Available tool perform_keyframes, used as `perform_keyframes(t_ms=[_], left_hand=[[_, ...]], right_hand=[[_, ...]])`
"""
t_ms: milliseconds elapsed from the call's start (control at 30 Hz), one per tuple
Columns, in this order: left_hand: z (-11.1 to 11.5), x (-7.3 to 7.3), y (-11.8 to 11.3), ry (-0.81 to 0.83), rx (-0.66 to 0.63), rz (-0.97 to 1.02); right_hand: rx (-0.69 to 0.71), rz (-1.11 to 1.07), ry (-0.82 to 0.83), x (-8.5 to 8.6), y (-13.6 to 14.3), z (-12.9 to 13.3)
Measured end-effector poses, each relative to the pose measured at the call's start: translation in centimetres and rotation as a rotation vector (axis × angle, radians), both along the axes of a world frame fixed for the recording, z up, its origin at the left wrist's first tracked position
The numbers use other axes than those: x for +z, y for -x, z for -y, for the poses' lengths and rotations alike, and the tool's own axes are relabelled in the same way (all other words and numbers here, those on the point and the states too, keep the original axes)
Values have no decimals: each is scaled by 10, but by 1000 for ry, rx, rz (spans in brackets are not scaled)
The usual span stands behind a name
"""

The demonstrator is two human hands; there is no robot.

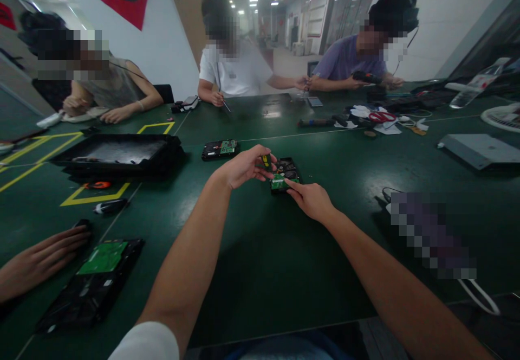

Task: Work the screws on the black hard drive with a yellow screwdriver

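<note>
A black hard drive with a green circuit board (279, 182) lies on the dark green table in front of me. My left hand (249, 167) is above its left side, fingers curled round a small yellow and black screwdriver (266, 160). The tool's tip is too small to make out. From the right, my right hand (311, 197) reaches in with its index finger extended, touching the edge of the green board. Its other fingers are folded under and partly hidden.
Beyond my left hand lies another hard drive (220, 149). Black trays (117, 154) sit at the left, and another person's hand (49, 257) is near a large drive (91, 284). Right are a pixelated pouch (433, 235) and a grey metal box (483, 150). Three people sit opposite.
</note>
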State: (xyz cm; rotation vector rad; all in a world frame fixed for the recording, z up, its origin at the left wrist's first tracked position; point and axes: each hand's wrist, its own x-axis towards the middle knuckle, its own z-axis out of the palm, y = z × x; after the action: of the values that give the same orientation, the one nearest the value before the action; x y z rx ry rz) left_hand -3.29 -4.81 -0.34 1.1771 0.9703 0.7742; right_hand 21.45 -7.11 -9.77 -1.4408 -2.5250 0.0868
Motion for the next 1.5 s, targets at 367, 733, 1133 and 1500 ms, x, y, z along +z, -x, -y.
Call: perform_keyframes(t_ms=[367,733,1133,1500], left_hand=[[0,-1,-1,31,10,24],[-2,-1,0,12,2,15],[0,0,-1,38,22,11],[0,2,-2,18,16,-7]], right_hand=[[-9,-4,10,-1,1,0],[-3,-8,9,1,0,1],[-4,6,18,2,1,1],[-3,-10,11,2,0,1]])
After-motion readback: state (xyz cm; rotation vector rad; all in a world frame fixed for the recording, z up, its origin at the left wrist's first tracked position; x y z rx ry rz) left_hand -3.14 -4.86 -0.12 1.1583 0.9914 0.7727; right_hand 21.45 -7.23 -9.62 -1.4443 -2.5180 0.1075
